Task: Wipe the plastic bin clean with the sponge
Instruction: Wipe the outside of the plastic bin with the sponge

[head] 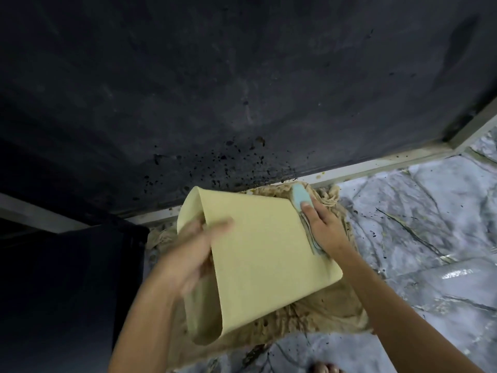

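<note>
Wiping the bin's outer wall

Left hand [196, 246] is gripping the tipped bin [258, 254] over a stained cloth [322, 313]; right hand [326, 227] is curling fingers around the sponge [301, 196], pressing its right edge. Next, probably, turning the bin to a fresh face.

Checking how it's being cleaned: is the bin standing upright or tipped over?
Tipped. The bin shows a broad flat outer face to the camera, the left hand steadying it, no opening visible.

stained cloth [317, 316] | marbled floor [430, 211] | dark wall [215, 90], possibly spattered
</note>
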Action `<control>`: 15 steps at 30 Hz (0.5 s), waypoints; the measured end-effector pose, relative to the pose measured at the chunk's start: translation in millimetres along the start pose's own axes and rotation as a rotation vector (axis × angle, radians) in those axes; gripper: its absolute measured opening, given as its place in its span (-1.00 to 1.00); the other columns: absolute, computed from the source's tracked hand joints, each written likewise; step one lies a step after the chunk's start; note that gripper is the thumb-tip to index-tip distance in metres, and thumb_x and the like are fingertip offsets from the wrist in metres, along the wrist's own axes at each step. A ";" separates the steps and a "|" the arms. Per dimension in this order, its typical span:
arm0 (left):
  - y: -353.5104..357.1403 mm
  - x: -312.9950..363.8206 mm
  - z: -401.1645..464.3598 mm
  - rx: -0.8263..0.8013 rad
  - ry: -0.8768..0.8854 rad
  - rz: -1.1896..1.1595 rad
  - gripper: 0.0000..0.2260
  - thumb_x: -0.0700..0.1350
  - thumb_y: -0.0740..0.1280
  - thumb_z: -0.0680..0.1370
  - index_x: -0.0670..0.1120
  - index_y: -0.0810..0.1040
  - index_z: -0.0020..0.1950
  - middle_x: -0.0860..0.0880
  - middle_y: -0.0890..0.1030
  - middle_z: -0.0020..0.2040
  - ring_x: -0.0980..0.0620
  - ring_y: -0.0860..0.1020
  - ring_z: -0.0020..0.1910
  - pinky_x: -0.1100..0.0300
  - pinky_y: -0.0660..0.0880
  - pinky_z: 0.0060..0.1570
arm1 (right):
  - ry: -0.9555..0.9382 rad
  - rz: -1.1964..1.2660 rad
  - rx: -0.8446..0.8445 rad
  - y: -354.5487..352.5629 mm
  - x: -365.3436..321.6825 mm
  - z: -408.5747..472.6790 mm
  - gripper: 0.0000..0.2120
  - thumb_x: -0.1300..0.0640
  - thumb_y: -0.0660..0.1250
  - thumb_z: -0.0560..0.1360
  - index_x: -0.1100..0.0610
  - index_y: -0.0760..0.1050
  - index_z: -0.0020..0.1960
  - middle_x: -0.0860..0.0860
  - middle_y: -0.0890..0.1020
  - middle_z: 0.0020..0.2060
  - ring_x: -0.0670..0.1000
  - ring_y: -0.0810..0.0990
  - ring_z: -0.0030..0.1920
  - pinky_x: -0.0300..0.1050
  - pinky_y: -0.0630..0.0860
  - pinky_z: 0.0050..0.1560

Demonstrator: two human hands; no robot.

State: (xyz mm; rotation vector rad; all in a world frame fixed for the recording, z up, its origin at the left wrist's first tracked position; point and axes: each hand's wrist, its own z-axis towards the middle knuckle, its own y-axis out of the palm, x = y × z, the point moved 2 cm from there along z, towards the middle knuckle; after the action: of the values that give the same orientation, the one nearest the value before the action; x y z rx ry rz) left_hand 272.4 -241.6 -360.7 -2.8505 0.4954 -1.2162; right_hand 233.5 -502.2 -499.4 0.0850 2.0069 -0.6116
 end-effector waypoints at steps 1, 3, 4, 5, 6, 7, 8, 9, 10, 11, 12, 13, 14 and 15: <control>-4.1 15.3 9.4 0.037 0.009 -0.040 -0.66 -0.04 0.48 0.61 -0.09 0.63 0.37 -0.14 0.80 0.21 -0.13 0.78 0.14 -0.07 0.69 0.15 | -0.052 -0.016 -0.005 -1.7 -1.0 -5.7 -0.51 -0.21 0.17 0.63 -0.07 0.36 0.52 -0.06 0.41 0.49 0.02 0.30 0.51 -0.15 0.14 0.42; -8.3 31.1 20.8 0.065 0.007 -0.064 -0.47 0.09 0.46 0.61 -0.12 0.50 0.52 -0.21 0.64 0.45 -0.27 0.62 0.40 -0.27 0.54 0.40 | -0.236 -0.106 -0.028 3.5 -9.0 -21.3 -0.51 -0.18 0.12 0.66 -0.04 0.34 0.53 -0.11 0.36 0.52 -0.06 0.20 0.56 -0.03 0.10 0.54; -6.7 32.8 27.1 0.097 0.007 -0.066 -0.40 0.14 0.47 0.59 -0.09 0.45 0.55 -0.18 0.58 0.50 -0.29 0.56 0.46 -0.30 0.50 0.44 | -0.351 -0.144 -0.034 10.9 -15.4 -29.6 -0.51 -0.18 0.09 0.67 -0.04 0.32 0.54 -0.12 0.34 0.53 -0.09 0.15 0.57 0.02 0.08 0.57; -3.9 31.3 33.9 0.152 -0.005 -0.056 -0.38 0.16 0.48 0.57 -0.07 0.44 0.54 -0.15 0.57 0.50 -0.28 0.56 0.45 -0.29 0.52 0.41 | -0.457 -0.168 -0.044 20.2 -23.4 -39.3 -0.51 -0.18 0.06 0.68 -0.05 0.29 0.55 -0.14 0.33 0.53 -0.13 0.12 0.58 0.01 0.04 0.58; -2.2 26.5 39.4 0.205 -0.009 -0.038 -0.44 0.16 0.50 0.56 -0.06 0.49 0.47 -0.14 0.61 0.44 -0.26 0.62 0.37 -0.24 0.61 0.31 | -0.542 -0.192 -0.059 29.2 -30.1 -48.8 -0.52 -0.17 0.04 0.68 -0.07 0.26 0.56 -0.16 0.32 0.53 -0.16 0.10 0.58 -0.05 0.00 0.58; -4.6 19.3 41.2 0.233 0.000 -0.028 -0.53 0.14 0.51 0.55 -0.06 0.55 0.37 -0.15 0.68 0.36 -0.24 0.69 0.25 -0.17 0.68 0.14 | -0.604 -0.221 -0.063 37.1 -33.6 -56.1 -0.54 -0.16 0.03 0.69 -0.09 0.24 0.56 -0.18 0.31 0.53 -0.18 0.09 0.58 -0.12 -0.05 0.58; -7.2 12.3 40.5 0.236 0.014 -0.032 -0.60 0.12 0.51 0.55 -0.06 0.60 0.29 -0.17 0.74 0.27 -0.22 0.74 0.15 -0.10 0.71 0.00 | -0.631 -0.245 -0.044 41.8 -31.9 -61.4 -0.55 -0.13 0.04 0.70 -0.10 0.23 0.56 -0.18 0.31 0.53 -0.18 0.09 0.58 -0.15 -0.07 0.57; -10.5 4.1 36.9 0.234 0.026 -0.038 -0.61 0.12 0.52 0.55 -0.07 0.62 0.26 -0.18 0.77 0.20 -0.22 0.76 0.09 -0.08 0.73 -0.07 | -0.614 -0.253 -0.004 41.5 -26.6 -64.2 -0.57 -0.09 0.05 0.70 -0.09 0.25 0.56 -0.18 0.31 0.53 -0.16 0.10 0.58 -0.13 -0.07 0.57; -12.8 -1.7 30.5 0.236 0.038 -0.052 -0.59 0.13 0.54 0.52 -0.08 0.64 0.25 -0.19 0.78 0.17 -0.23 0.77 0.09 -0.13 0.74 -0.04 | -0.565 -0.238 0.044 37.6 -21.5 -64.3 -0.58 -0.07 0.07 0.71 -0.07 0.27 0.55 -0.18 0.31 0.52 -0.13 0.13 0.57 -0.10 -0.04 0.57; -13.6 -5.7 24.0 0.243 0.052 -0.076 -0.54 0.15 0.55 0.48 -0.11 0.65 0.24 -0.21 0.77 0.17 -0.26 0.76 0.11 -0.23 0.73 0.04 | -0.498 -0.201 0.088 31.7 -16.3 -61.3 -0.58 -0.04 0.09 0.70 -0.04 0.30 0.54 -0.19 0.33 0.49 -0.11 0.18 0.56 -0.10 0.02 0.56; -12.0 -8.8 15.0 0.248 0.075 -0.098 -0.51 0.16 0.56 0.45 -0.14 0.66 0.23 -0.25 0.77 0.17 -0.31 0.74 0.14 -0.30 0.70 0.12 | -0.428 -0.154 0.113 23.9 -12.9 -56.8 -0.59 -0.02 0.11 0.69 -0.01 0.34 0.52 -0.19 0.37 0.43 -0.08 0.27 0.52 -0.16 0.12 0.51; -9.4 -11.1 4.8 0.241 0.110 -0.110 -0.51 0.15 0.56 0.45 -0.18 0.68 0.20 -0.29 0.77 0.15 -0.36 0.74 0.15 -0.33 0.69 0.15 | -0.351 -0.118 0.139 14.9 -10.4 -51.8 -0.62 0.00 0.13 0.69 0.02 0.40 0.48 -0.17 0.46 0.34 -0.04 0.40 0.42 -0.26 0.25 0.38; -7.0 -13.8 -5.4 0.228 0.154 -0.118 -0.52 0.15 0.56 0.45 -0.20 0.70 0.16 -0.33 0.77 0.12 -0.41 0.73 0.15 -0.33 0.68 0.15 | -0.274 -0.087 0.191 5.4 -8.5 -47.6 -0.67 0.00 0.13 0.69 0.05 0.48 0.38 -0.14 0.55 0.20 0.02 0.52 0.27 -0.29 0.38 0.14; -7.2 -16.8 -15.4 0.202 0.193 -0.116 -0.50 0.19 0.57 0.42 -0.19 0.72 0.13 -0.35 0.77 0.11 -0.41 0.73 0.15 -0.35 0.68 0.16 | -0.199 -0.033 0.247 -5.5 -5.7 -42.6 -0.70 -0.02 0.13 0.69 0.10 0.54 0.23 -0.09 0.61 0.03 0.10 0.59 0.11 -0.21 0.40 -0.12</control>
State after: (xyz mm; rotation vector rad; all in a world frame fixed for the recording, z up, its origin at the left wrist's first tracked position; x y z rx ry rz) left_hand 252.7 -228.1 -360.9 -2.6395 0.1970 -1.4761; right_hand 200.2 -486.5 -476.4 0.1350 1.7379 -0.8536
